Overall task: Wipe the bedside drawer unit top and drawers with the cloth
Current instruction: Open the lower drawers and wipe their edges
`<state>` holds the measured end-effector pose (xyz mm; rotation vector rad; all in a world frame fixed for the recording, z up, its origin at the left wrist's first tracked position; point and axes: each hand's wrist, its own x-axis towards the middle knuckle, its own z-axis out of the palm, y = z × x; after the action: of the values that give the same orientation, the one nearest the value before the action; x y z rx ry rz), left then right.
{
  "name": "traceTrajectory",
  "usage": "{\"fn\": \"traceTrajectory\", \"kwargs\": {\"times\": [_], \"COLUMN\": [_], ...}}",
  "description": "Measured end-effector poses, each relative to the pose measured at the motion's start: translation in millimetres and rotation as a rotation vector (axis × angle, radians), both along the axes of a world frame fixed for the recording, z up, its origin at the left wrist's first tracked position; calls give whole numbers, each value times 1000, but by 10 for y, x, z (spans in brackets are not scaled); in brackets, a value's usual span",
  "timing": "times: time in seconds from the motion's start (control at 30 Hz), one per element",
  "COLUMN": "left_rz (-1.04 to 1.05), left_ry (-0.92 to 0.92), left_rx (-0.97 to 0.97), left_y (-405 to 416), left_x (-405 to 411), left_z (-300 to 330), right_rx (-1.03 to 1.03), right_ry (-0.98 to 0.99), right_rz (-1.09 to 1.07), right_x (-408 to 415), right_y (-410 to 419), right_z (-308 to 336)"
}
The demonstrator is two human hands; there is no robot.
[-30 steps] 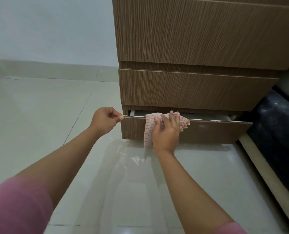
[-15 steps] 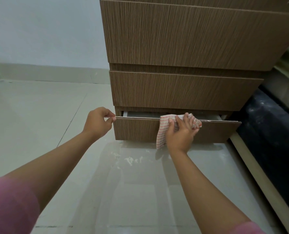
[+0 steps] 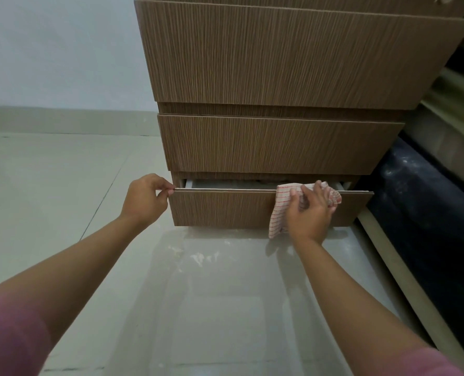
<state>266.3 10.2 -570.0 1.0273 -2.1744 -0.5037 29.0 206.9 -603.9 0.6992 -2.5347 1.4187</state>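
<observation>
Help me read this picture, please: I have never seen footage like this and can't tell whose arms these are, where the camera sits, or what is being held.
There is no machine here. A person wears a wide-angle camera on the head, looking forward and down, so the two arms reaching in from the bottom are that person's own. In front stands a wooden drawer unit on a glossy tiled floor. Its bottom drawer is pulled partly open; the two above look closed. The left hand pinches the left end of the drawer front's top edge. The right hand holds a white cloth with red stripes draped over that top edge near its right end, pressed against the front. Some whitish specks lie on the floor just below the drawer.
</observation>
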Motion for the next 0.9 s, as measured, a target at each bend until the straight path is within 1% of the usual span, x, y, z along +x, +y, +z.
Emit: {"fn": "traceTrajectory", "kwargs": {"times": [0.47, 0.67, 0.8, 0.9], "left_rz": [47, 51, 62, 66], "left_ry": [9, 8, 10, 32], "left_rx": [36, 30, 32, 39], "left_y": [5, 7, 12, 37], "left_x": [-30, -41, -37, -41], "left_z": [-27, -36, -39, -30], "right_rx": [2, -3, -55, -94], "right_ry": [-27, -73, -101, -168], "right_rz": [-52, -84, -132, -157], "right_x": [-513, -705, -820, -860], "right_y": [385, 536, 586, 567], "right_z": [19, 64, 47, 28]}}
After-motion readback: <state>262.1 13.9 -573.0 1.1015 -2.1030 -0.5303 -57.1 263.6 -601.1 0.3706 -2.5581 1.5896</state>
